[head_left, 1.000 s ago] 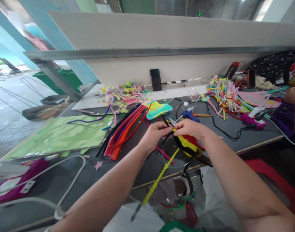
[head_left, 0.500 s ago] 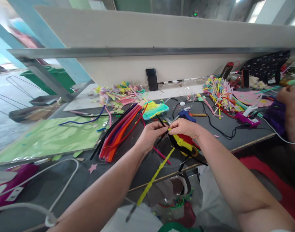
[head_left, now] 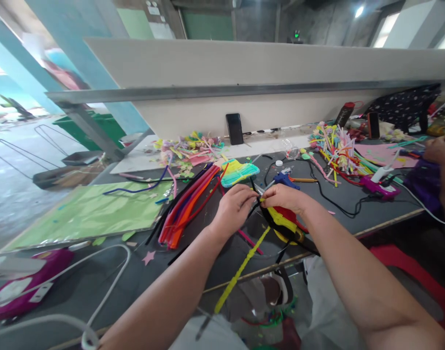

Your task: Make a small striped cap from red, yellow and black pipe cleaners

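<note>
My left hand (head_left: 236,208) pinches a black pipe cleaner (head_left: 252,183), part of which sticks up past the fingertips. Right beside it, my right hand (head_left: 285,198) is closed with thumb and finger on the edge of a black, yellow and red pipe-cleaner piece (head_left: 286,222). The fingertips of both hands almost meet, and the exact spot they grip is partly hidden. From this piece a crinkled yellow strip (head_left: 242,270) with a dark end slants down over the table edge. A blue glue gun (head_left: 286,180) lies just beyond my right hand.
Bundled red, orange, purple and black pipe cleaners (head_left: 187,209) lie left of my hands. A yellow-and-turquoise fuzzy shape (head_left: 240,172) is behind them. A phone (head_left: 234,129) leans on the back board. Magenta power strips (head_left: 381,187) with cords sit at both sides. Another person's hand (head_left: 441,150) is at far right.
The view has shifted, so everything sits slightly lower and further right. My left fingers have curled over more at the black pipe cleaner. Both hands stay together at the piece.
</note>
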{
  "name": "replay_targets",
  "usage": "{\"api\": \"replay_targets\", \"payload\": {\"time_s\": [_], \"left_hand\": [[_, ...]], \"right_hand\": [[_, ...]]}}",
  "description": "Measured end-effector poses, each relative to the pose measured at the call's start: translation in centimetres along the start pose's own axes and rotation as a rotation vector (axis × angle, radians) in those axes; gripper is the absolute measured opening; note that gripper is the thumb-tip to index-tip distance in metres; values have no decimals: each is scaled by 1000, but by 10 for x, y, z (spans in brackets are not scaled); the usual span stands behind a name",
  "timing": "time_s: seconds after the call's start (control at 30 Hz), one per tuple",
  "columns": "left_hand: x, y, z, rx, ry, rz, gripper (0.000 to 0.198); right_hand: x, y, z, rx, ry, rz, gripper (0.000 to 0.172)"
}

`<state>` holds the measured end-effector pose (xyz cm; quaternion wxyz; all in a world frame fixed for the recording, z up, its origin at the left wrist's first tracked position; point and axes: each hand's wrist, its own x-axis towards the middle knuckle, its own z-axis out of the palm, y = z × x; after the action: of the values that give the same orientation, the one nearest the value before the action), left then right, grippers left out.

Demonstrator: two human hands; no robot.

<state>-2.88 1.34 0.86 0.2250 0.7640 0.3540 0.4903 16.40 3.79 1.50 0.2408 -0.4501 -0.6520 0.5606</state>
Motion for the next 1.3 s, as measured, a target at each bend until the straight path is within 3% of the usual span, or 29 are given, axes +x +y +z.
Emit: {"api": "replay_targets", "payload": {"time_s": [0.13,0.33,0.6,0.77,0.93,1.07,1.17,1.3], "left_hand": [[-2,-1,2,202,-117,156,21],[-4,-3,5,461,-126,306,21],[-11,10,10,734,-125,318,25],[-11,13,8,744,-101,270,21],[-4,17,3,536,-135,42,13],[1,16,-1,168,-303,-361,12],[2,12,-4,-188,-329,-624,13],[4,7,-9,-360,-394,-733,17]], "right_hand": [[0,1,0,-8,10,-15,17],[-2,-3,0,56,19,-11,15],[-4,-8,-1,42,63,-38,18],[-6,-12,0,11,78,-43,17],[-12,-18,0,-74,39,-56,15],[-15,-25,5,-131,-11,-32,15],[-15,-27,8,-171,-12,-19,19],[-13,-23,7,-285,-44,-16,19]]}}
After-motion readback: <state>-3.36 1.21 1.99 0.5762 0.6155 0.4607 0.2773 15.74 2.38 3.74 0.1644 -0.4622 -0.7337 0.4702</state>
